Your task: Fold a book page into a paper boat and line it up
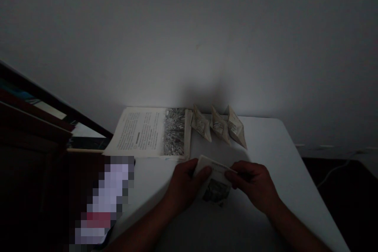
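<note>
Hands (187, 181) (255, 183) on paper (217, 183), aslant, far end rightward

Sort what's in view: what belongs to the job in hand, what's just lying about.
Job in hand:
printed paper, held by left hand and right hand
three folded paper shapes and printed pages, likely related
white table

Seemingly lying about:
pixelated object, left
pale cable, right

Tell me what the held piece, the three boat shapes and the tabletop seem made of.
Held piece: apparently matte paper, judging by its printed picture. Boat shapes: likely matte paper too; sharp creases and faint print show. Tabletop: pale and smooth, perhaps laminate or painted board; the dim light leaves it open.
</note>
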Tool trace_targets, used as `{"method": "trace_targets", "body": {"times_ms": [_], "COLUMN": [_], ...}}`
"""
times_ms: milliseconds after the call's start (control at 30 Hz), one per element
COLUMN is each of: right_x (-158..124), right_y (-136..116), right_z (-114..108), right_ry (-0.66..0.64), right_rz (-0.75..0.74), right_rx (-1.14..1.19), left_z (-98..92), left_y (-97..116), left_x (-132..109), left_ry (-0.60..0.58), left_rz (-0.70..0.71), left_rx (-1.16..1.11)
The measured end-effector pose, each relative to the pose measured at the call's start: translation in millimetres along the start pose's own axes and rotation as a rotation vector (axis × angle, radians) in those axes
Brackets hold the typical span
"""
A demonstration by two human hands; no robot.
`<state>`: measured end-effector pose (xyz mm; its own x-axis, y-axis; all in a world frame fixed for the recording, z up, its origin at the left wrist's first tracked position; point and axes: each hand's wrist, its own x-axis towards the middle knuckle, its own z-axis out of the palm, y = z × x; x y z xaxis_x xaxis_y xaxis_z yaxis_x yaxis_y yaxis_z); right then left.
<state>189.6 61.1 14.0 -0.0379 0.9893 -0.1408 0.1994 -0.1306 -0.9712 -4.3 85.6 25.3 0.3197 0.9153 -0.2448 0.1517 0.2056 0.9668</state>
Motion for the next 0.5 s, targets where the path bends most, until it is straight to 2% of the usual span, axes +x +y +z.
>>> {"method": "trace_targets", "body": {"times_ms": [300, 500], "right_x": [-0.2, -0.2], "right_y": [3.3, 3.2], "right_z": [2.6, 2.7], "right_ry": [0.018, 0.013], "right_rz": [0.051, 0.051], "right_rx": [0.083, 0.122], "left_z": [4.9, 5.7], "left_y": [-3.2, -3.9], "left_x": [0.1, -1.1], "left_ry": [0.029, 0.006], "left_rz": [-0.030, -0.044], "left_rx": [-0.023, -0.023]}}
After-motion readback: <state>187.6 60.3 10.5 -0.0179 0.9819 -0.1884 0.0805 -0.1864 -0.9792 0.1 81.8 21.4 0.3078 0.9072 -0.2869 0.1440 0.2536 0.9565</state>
